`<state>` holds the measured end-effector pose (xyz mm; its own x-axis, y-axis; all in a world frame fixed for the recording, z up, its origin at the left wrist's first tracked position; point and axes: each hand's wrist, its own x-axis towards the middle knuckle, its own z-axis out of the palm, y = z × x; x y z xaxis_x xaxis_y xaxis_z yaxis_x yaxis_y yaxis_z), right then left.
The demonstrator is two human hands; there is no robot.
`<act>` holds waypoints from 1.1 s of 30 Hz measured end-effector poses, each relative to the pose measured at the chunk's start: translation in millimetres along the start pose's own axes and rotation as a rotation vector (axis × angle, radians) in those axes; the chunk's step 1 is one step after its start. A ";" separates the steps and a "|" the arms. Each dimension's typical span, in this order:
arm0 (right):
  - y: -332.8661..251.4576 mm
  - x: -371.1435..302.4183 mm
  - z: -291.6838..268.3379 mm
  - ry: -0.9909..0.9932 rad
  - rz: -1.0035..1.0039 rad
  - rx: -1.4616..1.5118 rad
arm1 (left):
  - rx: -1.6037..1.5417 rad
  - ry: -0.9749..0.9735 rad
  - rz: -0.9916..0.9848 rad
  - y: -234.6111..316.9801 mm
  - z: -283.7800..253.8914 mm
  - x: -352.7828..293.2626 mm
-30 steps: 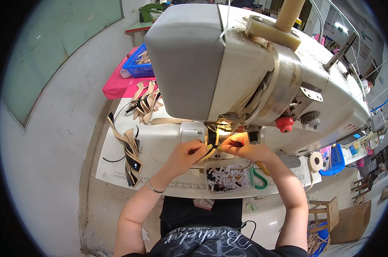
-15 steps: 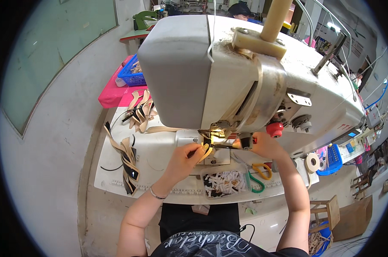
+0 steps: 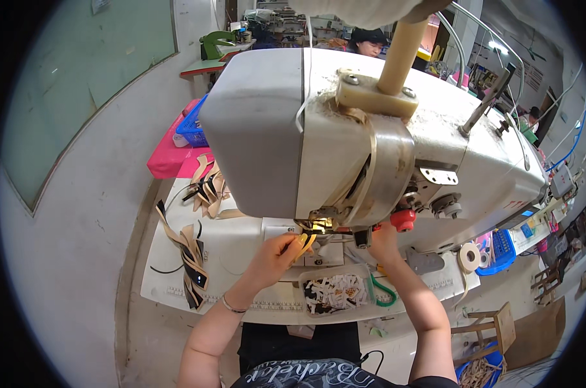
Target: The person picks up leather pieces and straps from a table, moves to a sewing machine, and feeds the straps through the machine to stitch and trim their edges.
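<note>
A large white sewing machine [image 3: 254, 123] stands in front of me, its lit needle area [image 3: 322, 224] low down in the middle. Just left of that light, my left hand [image 3: 273, 258] is closed, thumb and fingers pinching a narrow yellow strip [image 3: 308, 246]. The strip's far end runs up under the needle area, where I cannot follow it. On the other side my right hand [image 3: 385, 244] reaches in below the red knob [image 3: 403, 220]. Machine parts cover its fingertips, so its grip is hidden.
A clear tray [image 3: 335, 291] of white and dark scraps sits at the table's front, with a green handle [image 3: 385, 294] beside it. Beige and black straps [image 3: 191, 265] lie on the left. A tape roll [image 3: 469, 257] and blue basket [image 3: 498, 252] are at right.
The view has shifted, so the machine appears lower. My right hand has come slightly left, and its arm now covers the orange handle. My left hand still pinches the yellow strip.
</note>
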<state>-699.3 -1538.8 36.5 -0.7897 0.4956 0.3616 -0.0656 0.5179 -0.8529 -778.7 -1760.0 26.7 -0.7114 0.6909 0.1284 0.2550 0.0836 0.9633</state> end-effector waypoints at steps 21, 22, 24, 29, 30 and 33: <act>-24.6 1.3 -7.7 0.057 0.024 0.128 | 0.044 0.103 -0.093 4.5 9.0 0.3; -23.5 1.0 -8.7 0.052 0.036 0.136 | 0.005 0.095 -0.127 5.7 10.7 -3.8; -12.2 2.1 -9.2 0.017 -0.124 -0.090 | -0.040 0.091 -0.162 7.7 8.3 -10.7; -1.6 3.0 -4.2 -0.017 -0.166 -0.173 | 0.027 -0.022 -0.108 15.8 3.9 -28.5; -0.6 4.1 -4.4 -0.016 -0.191 -0.163 | 0.027 -0.021 -0.109 15.5 5.6 -28.3; 1.7 2.9 -2.7 -0.006 -0.227 -0.145 | -0.028 -0.003 -0.102 7.3 13.7 -26.2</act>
<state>-700.0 -1534.5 37.2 -0.7685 0.3517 0.5345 -0.1532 0.7099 -0.6874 -749.2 -1767.7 27.1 -0.7310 0.6818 0.0292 0.1631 0.1331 0.9776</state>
